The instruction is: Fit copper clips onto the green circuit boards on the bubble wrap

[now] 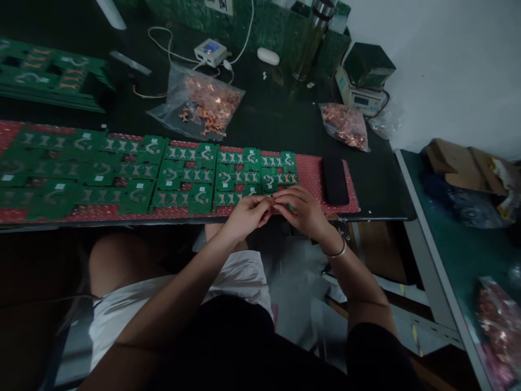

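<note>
My left hand [247,215] and my right hand [301,210] meet at the front edge of the table, fingertips pinched together over something too small to make out. They hover at the near right end of a row of green circuit boards [238,172] laid on a red bubble-wrap mat [311,168]. Small bone-shaped copper pieces sit in the boards' slots. A bracelet circles my right wrist.
A black phone [335,180] lies on the mat to the right. Two plastic bags of copper pieces [203,103] [345,125] lie behind, near a small scale [360,98], a white box with cables [210,51] and a bottle [311,38]. More green boards [49,76] are stacked far left.
</note>
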`<state>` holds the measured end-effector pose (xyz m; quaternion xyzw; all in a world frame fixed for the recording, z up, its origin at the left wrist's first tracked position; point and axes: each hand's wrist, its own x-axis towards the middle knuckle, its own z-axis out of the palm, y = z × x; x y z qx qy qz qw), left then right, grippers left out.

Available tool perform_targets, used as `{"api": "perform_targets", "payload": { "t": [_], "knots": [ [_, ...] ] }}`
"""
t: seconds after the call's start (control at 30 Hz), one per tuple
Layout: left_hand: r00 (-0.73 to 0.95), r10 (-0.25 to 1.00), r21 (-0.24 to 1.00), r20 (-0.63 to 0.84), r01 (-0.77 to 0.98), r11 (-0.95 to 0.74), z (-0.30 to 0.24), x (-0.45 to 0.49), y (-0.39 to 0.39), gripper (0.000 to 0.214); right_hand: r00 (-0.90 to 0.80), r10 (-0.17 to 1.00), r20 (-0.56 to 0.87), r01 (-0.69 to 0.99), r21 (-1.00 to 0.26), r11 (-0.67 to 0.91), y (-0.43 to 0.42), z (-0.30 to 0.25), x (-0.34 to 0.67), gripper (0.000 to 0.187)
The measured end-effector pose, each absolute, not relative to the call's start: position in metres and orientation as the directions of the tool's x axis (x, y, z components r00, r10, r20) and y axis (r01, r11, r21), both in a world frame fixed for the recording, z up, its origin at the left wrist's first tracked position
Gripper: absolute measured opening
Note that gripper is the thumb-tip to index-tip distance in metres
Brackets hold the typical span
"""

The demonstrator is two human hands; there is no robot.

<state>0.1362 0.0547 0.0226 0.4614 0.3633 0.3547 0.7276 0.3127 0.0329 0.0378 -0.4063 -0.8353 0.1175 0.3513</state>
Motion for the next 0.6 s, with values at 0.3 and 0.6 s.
{"api": "perform_targets", "payload": {
  "t": [0.3, 0.6],
  "knots": [
    [0.490, 0.838, 0.881, -0.242, -0.251, 0.401, 0.021, 0.135, 0.059, 0.038, -0.448, 0.753, 0.482, 0.551, -0.514, 0.657, 0.045, 0.037, 0.316, 0.012],
    [0.435, 0.838, 0.824, -0.329, -0.301, 0.480, 0.029, 0.133, 0.053, 0.038, -0.392, 0.803, 0.448, 0.685, -0.440, 0.580, 0.088, 0.010, 0.344, 0.014]
  ]
}}
